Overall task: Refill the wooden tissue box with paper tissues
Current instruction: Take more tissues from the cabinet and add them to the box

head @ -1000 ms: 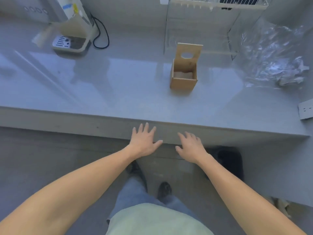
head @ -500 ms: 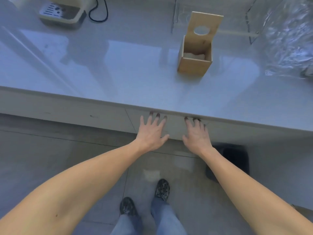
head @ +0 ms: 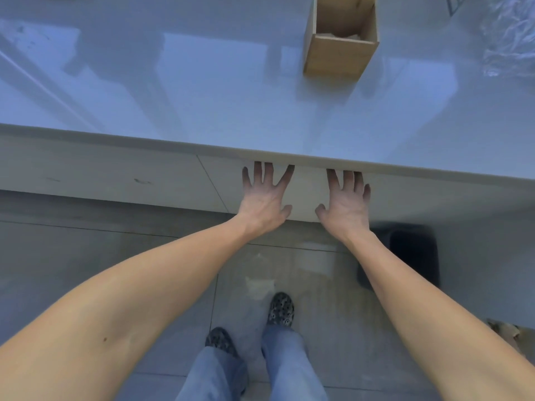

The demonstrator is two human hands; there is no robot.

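Two hands down below the counter (head: 231, 91) edge, side by side and slightly apart: left hand (head: 265, 198) and right hand (head: 346, 202), both palm-forward against a pale cabinet front (head: 304, 195), fingers spread, nothing held. Fingertips (head: 257, 169) of the left tucked up under the counter lip, same with those of the right; thumbs pointing toward each other across a narrow gap. Bare forearms reaching in from 7 and 5 o'clock.

Up at 1 o'clock on the glossy grey counter, well apart from the hands: wooden tissue box (head: 341, 39), upright, open at the top, its upper part cut by the frame edge. Inside, low down, a little pale stuff, perhaps tissue (head: 338, 37); hard to tell how much. Crinkled clear plastic wrap (head: 512, 36) at 2 o'clock, near the right edge of view, apart from the box.

On the tiled floor (head: 115, 256) at 6 o'clock, two patterned shoes (head: 280, 309) under blue jeans (head: 289, 366). Dark bin (head: 414, 256) at 4 o'clock, just beside the right forearm, under the counter overhang.
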